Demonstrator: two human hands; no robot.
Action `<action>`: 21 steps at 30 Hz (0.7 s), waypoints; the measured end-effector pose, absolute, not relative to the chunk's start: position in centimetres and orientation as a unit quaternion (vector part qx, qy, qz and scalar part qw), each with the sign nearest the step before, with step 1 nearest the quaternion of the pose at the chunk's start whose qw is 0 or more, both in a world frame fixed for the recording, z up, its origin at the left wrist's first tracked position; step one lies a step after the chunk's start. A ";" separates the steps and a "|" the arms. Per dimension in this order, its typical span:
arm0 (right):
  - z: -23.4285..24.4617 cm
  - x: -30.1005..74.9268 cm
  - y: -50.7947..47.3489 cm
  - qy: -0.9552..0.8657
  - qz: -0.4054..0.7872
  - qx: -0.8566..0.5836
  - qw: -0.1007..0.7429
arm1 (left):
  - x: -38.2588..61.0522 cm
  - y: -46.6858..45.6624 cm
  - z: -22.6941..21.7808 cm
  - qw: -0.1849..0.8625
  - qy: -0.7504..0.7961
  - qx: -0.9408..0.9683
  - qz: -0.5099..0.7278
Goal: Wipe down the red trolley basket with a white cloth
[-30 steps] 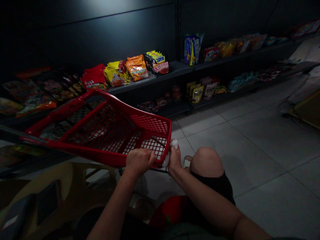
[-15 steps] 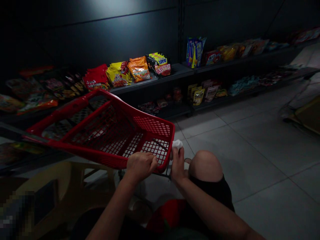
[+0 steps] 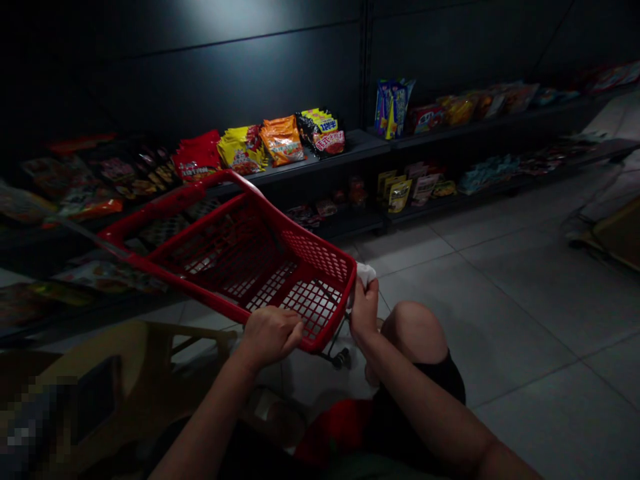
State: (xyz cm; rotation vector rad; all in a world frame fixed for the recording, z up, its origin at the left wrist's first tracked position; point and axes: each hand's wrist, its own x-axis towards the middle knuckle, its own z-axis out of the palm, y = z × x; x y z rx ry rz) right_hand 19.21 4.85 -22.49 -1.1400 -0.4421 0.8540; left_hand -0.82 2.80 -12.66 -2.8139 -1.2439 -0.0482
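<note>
A red plastic shopping cart point(image 3: 207, 297) with latticed walls and floor stands tilted in front of me, its interior showing only a dark strip on the floor. My left hand point(image 3: 271, 338) is closed over the near rim, close to the front corner. At the narrow front end, my right hand point(image 3: 365, 310) pinches a crumpled white cloth or tissue point(image 3: 367, 273) against the outside of the cart wall. Part of the cloth is hidden behind my fingers. Below that corner a black caster wheel point(image 3: 342, 359) shows.
Dark shelves point(image 3: 357, 148) behind the cart carry bagged snacks, including orange packets point(image 3: 283, 140) and blue bags point(image 3: 393, 107). A yellowish plastic stool or chair point(image 3: 135, 353) stands at lower left. My bent knee point(image 3: 415, 327) is beside my right arm, over tiled floor point(image 3: 505, 313).
The cart has swung slightly, its handle end shifting right and its front end moving a little right. My left hand has moved slightly left; my right hand and the cloth have risen along the front end.
</note>
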 end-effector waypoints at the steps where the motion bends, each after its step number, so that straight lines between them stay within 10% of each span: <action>1: -23.0 18.5 2.9 -0.214 0.392 -0.527 0.723 | -1.3 3.0 -12.7 0.030 -0.401 -0.915 -0.011; 21: -19.2 21.3 0.4 -0.710 0.245 -0.432 0.499 | 2.8 -0.7 -12.7 -0.089 -0.543 -0.834 -0.046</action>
